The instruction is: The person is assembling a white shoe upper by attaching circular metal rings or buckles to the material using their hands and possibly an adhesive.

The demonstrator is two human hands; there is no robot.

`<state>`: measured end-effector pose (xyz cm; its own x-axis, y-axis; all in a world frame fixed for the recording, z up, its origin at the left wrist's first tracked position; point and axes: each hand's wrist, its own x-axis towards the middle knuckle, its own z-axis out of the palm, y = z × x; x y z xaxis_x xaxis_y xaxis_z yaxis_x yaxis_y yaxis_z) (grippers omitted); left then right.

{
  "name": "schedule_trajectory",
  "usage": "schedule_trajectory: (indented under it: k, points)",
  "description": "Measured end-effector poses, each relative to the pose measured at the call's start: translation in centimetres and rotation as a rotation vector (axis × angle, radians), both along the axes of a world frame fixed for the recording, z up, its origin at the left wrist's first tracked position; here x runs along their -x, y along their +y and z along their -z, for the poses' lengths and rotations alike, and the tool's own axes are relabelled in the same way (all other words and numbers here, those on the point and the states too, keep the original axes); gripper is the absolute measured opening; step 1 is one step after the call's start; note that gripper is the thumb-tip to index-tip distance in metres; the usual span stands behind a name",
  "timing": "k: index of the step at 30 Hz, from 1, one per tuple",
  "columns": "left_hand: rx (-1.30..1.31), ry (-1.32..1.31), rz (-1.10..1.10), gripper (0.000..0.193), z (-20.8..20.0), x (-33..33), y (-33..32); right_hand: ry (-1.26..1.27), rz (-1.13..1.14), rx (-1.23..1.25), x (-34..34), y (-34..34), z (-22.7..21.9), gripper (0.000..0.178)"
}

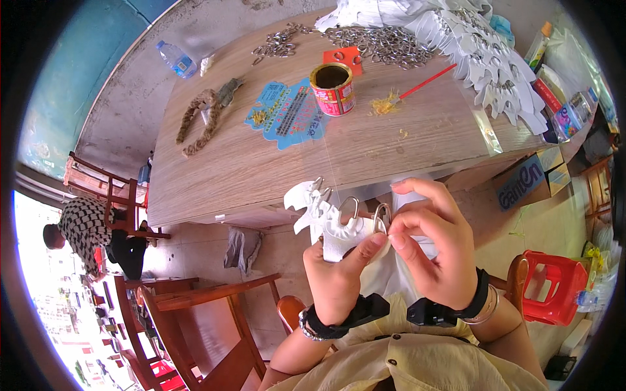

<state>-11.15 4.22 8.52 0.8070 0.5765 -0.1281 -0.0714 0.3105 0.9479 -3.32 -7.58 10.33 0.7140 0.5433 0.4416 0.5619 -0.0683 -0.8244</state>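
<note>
Head view: one wooden table [274, 163] seen from above, with both of the person's hands raised in front of its near edge.
Left hand [339, 277]: closed around one stack of white cut-out pieces [323, 218], thumb pressed up against the stack's right end.
Right hand [433, 251]: fingers curled, thumb and forefinger pinched shut on one metal ring [383, 216] at the top of the stack.
Stack position: held between the two hands, just below the table's near edge, above the person's lap.
Rings on the stack: three metal loops show along its top; further ones cannot be told.
Wrists: one black band on each, plus one metal bangle on each.
Tin can [333, 88]: one, red, open-topped, upright near the table's middle.
Blue card [287, 114]: one, lying flat just left of the can.
Red-handled brush [417, 86]: one, lying right of the can, its tip in yellow residue.
Loose metal rings [385, 44]: one large heap at the far edge; not countable.
White cut-outs [482, 58]: one spread pile at the far right corner.
Plastic bottle [176, 60]: one, on the floor beyond the table.
Red stool [554, 287]: one, at the person's right.
</note>
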Motion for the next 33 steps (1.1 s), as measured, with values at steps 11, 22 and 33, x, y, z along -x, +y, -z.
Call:
schedule_trajectory:
  k: [11, 22, 33]
  points:
    - [-0.345, 0.004, -0.049, 0.031, 0.6, 0.3, -0.5, -0.042, 0.107, -0.018, -0.2, 0.6, 0.1, 0.016]
    - [-0.425, -0.037, -0.081, 0.028, 0.6, 0.4, -0.5, 0.064, 0.108, 0.026, -0.2, 0.4, -0.5, 0.016]
    - [-0.371, -0.084, -0.025, 0.028, 0.3, 0.4, -0.4, 0.067, 0.113, 0.006, -0.1, 0.2, -0.9, 0.015]
